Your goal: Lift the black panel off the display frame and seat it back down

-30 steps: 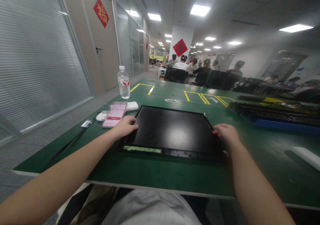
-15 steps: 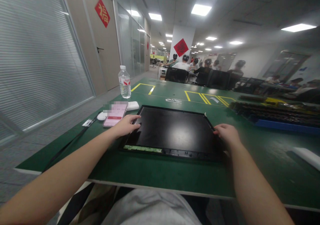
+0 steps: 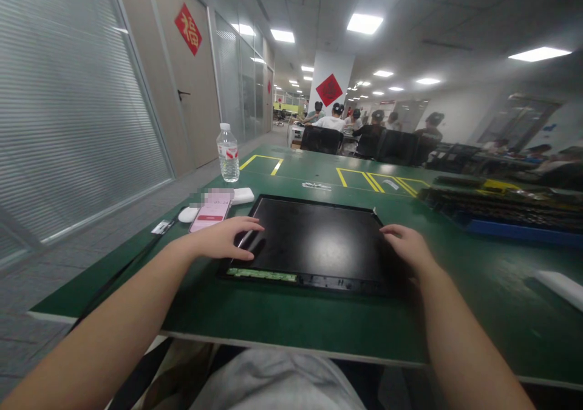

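Note:
A black display panel (image 3: 314, 234) lies flat on the green tabletop in front of me, with a strip of green circuit board (image 3: 262, 274) along its near edge. My left hand (image 3: 225, 238) is at the panel's left edge, thumb and fingers spread over the screen's border. On the right side, my right hand (image 3: 405, 246) has its fingers stretched out to the panel's edge, its thumb side partly hidden. Neither hand is closed round the panel; whether the fingertips touch it is hard to tell.
A phone (image 3: 212, 209), a white mouse-like item (image 3: 186, 215) and a water bottle (image 3: 228, 155) stand to the left. Stacked dark strips in a blue tray (image 3: 505, 231) are at the right, near a white bar (image 3: 560, 288). People (image 3: 330, 121) sit further back.
My left hand has shifted toward me along the panel's left edge and its fingers have spread. The right hand's fingers have moved slightly inward and straightened. The panel has hardly moved.

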Motion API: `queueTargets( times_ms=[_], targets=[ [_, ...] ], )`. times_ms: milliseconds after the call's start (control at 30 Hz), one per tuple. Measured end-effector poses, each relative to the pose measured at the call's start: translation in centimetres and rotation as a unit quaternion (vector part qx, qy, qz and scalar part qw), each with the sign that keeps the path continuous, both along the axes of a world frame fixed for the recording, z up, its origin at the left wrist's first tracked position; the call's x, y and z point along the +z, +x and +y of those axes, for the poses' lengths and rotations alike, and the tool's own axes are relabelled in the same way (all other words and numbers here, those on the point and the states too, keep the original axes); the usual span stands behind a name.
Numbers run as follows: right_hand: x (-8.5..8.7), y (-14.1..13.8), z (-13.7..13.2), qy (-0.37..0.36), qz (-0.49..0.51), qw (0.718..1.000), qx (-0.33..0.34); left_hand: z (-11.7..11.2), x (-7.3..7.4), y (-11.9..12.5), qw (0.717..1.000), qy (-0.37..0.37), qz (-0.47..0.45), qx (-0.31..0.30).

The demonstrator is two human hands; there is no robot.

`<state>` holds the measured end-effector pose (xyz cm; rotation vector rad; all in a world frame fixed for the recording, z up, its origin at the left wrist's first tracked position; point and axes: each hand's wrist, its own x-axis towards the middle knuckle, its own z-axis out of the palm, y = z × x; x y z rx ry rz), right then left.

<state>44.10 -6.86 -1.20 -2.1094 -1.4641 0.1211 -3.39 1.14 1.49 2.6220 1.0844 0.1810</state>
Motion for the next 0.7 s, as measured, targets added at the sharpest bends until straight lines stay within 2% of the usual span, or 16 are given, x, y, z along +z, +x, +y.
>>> queueTargets(
  times_ms=[167,700],
  targets=[
    [-0.24,-0.31,0.02,-0.036,0.009,0.998,0.053,-0.27,0.28,0.0,1.0,-0.013,-0.005,-0.025],
    [-0.82,-0.03,0.31,-0.033,0.013,0.998,0.06,-0.5,0.38,0.34,0.992,0.001,-0.06,-0.108]
  ],
)
